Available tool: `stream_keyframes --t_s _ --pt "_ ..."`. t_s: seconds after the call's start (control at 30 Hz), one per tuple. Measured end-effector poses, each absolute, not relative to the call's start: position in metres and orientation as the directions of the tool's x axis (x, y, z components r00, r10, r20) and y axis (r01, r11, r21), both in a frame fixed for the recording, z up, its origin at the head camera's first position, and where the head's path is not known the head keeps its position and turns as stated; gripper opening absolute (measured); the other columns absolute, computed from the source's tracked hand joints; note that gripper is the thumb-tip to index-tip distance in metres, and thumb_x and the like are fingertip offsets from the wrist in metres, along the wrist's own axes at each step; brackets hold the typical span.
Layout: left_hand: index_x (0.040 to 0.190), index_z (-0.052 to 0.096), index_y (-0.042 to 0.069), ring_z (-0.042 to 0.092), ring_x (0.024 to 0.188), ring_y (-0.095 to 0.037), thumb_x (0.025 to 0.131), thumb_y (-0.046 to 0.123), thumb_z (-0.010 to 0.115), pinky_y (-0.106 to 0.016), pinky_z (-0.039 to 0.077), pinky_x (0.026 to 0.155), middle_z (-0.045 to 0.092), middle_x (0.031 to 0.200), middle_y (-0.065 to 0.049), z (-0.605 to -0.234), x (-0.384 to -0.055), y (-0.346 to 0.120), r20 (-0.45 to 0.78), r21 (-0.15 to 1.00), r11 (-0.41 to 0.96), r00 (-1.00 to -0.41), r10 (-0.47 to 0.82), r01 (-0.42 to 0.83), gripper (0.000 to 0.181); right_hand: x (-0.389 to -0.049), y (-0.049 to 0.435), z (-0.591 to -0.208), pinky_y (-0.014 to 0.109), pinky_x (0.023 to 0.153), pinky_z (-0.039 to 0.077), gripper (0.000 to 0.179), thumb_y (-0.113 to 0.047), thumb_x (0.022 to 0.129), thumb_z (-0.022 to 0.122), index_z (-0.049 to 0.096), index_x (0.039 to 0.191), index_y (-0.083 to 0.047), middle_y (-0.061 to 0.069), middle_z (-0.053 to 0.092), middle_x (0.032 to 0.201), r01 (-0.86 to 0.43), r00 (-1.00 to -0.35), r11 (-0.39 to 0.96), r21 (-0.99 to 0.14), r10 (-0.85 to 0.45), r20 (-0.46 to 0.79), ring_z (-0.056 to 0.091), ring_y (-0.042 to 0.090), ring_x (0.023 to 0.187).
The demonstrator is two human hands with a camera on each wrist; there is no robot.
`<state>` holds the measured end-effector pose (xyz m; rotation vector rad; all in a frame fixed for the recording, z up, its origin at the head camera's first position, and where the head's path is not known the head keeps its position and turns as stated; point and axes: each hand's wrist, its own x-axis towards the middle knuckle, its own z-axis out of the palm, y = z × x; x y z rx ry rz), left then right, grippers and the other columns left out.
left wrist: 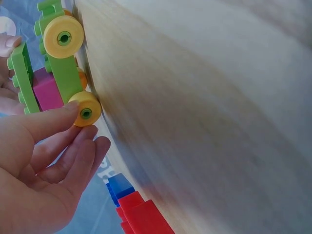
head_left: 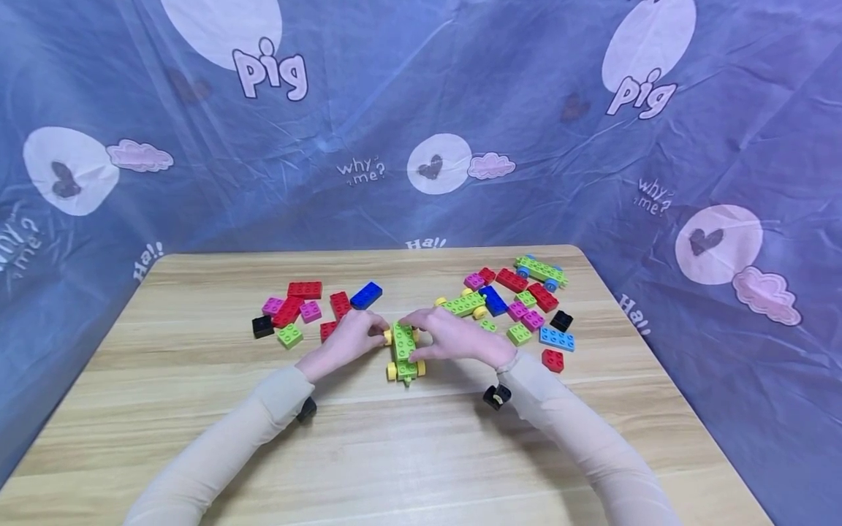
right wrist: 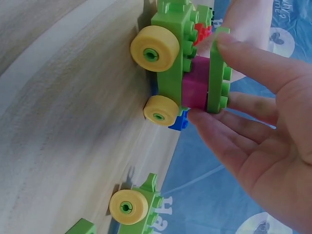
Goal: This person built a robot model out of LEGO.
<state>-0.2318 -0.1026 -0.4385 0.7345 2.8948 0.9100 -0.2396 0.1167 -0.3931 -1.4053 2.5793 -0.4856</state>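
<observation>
On the desk (head_left: 408,453), between the two hands, a green wheeled base (head_left: 407,371) stands on yellow wheels, carrying a magenta block (right wrist: 195,83) with a green plate (right wrist: 217,83) on top. The fingers of the left hand (head_left: 351,337) pinch a far yellow wheel (left wrist: 87,112); those of the right hand (head_left: 457,337) grip the plate, thumb at its near end. To the right are a second yellow-wheeled base (head_left: 463,305) and, farther back, a blue-wheeled one (head_left: 541,270). A black brick (head_left: 263,326) lies at left.
</observation>
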Motion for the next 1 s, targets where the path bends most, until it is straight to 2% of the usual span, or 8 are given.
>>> stream_keyframes --t_s 0.77,1.0 --pt "0.103 0.075 0.001 0.072 0.098 -0.027 0.085 0.007 0.074 -0.04 0.058 0.091 0.076 0.103 -0.015 -0.4377 -0.234 -0.1016 0.109 0.543 0.724 -0.891 0.441 0.425 0.019 -0.2442 0.1202 -0.3977 0.034 0.102 0.054 0.062 -0.032 0.087 0.076 0.056 0.135 0.002 0.017 0.064 0.133 -0.77 -0.549 0.506 -0.39 -0.836 -0.002 0.066 0.027 0.119" --pt "0.103 0.075 0.001 0.072 0.098 -0.027 0.085 0.006 0.074 -0.04 0.058 0.091 0.076 0.103 -0.015 -0.4374 -0.232 -0.1024 0.113 0.537 0.724 -0.887 0.447 0.433 0.019 -0.2444 0.1218 -0.4017 0.034 0.101 0.054 0.065 -0.035 0.085 0.077 0.057 0.135 0.0 0.015 0.065 0.133 -0.754 -0.563 0.508 -0.415 -0.826 0.013 0.067 0.024 0.116"
